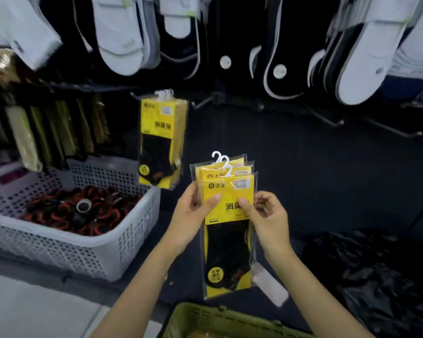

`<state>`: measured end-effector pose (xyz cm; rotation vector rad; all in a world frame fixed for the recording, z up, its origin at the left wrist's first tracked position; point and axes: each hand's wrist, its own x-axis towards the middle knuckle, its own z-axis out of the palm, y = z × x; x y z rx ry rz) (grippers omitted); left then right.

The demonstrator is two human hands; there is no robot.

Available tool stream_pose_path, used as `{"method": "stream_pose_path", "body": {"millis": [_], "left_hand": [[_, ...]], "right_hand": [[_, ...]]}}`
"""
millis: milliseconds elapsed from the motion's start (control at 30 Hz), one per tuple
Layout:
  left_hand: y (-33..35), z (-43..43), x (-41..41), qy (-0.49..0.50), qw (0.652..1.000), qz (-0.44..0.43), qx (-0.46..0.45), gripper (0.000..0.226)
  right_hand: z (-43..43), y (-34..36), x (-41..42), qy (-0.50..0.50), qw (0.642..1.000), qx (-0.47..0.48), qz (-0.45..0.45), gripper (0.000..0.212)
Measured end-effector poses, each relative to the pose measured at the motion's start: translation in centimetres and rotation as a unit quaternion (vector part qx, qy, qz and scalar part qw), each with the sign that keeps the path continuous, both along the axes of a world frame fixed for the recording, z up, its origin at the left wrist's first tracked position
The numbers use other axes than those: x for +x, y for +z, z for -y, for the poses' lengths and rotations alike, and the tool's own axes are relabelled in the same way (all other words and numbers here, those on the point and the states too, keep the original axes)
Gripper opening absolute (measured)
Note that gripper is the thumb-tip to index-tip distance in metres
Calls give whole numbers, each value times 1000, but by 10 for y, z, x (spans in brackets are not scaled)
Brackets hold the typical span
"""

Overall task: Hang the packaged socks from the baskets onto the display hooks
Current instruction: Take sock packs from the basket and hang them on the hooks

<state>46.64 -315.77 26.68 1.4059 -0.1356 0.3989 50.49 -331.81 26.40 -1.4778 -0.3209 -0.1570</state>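
Left grip (193, 212) and right grip (268, 215): both clamped on a fanned stack of yellow-carded sock packs (226, 242), thumbs on the front card, stack upright above the green basket (220, 312). Matching packs (161, 142) hang from a display hook (142, 96) up-left, above a white perforated basket (122, 245) holding dark, red-banded rolls (83, 211). White and dark socks (122, 40) hang overhead.
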Motion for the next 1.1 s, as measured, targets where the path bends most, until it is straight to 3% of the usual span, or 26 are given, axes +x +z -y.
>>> {"method": "stream_pose_path", "body": {"millis": [167, 333, 433, 533, 700, 900, 1000, 1100], "left_hand": [[43, -54, 1, 119, 993, 7, -19, 58], [56, -107, -3, 163, 985, 41, 30, 31], [57, -140, -8, 225, 972, 47, 51, 36], [52, -170, -15, 310, 944, 55, 95, 54], [48, -197, -25, 371, 917, 71, 127, 34], [42, -212, -32, 400, 907, 63, 114, 37], [40, -218, -33, 418, 902, 52, 94, 35], [42, -218, -35, 419, 903, 47, 83, 30]], "right_hand": [[-61, 40, 8, 106, 994, 31, 0, 21], [-108, 58, 17, 118, 992, 28, 14, 15], [-130, 66, 24, 126, 992, 27, 16, 10], [-149, 75, 32, 106, 994, 15, 19, 7], [-183, 91, 50, 73, 997, -13, 35, 7], [-217, 88, 78, 54, 997, -45, 31, 21], [-225, 83, 93, 25, 998, -53, 26, 13], [-233, 80, 112, -10, 998, -54, -12, 22]]}}
